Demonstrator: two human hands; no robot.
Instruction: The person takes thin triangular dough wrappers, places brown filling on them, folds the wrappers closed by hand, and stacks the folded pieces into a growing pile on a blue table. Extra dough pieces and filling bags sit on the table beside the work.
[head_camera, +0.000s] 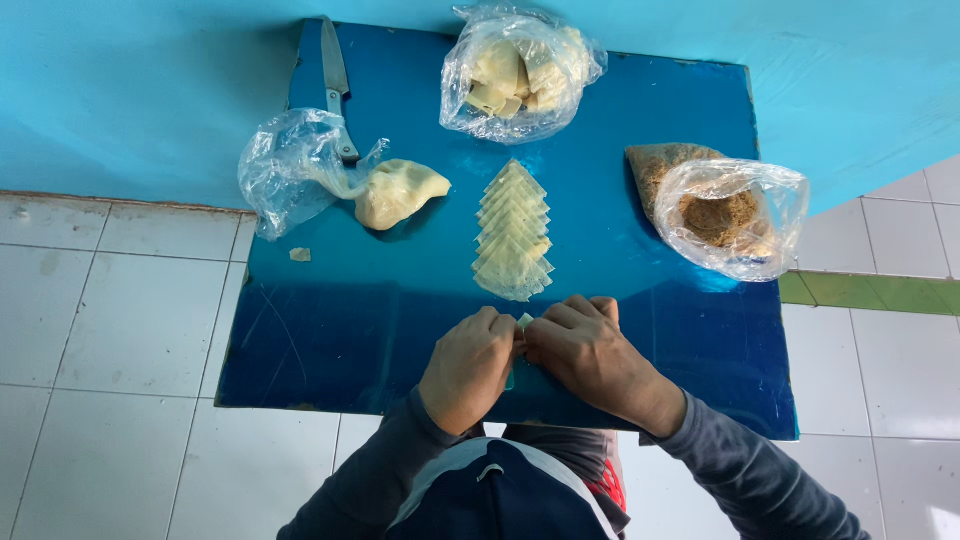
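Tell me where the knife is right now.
The knife lies at the blue board's far left corner, its handle end beside the crumpled clear bag.

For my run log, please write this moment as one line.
hands: left and right pinch dough piece | board: folded row, dough lump, knife, filling bag
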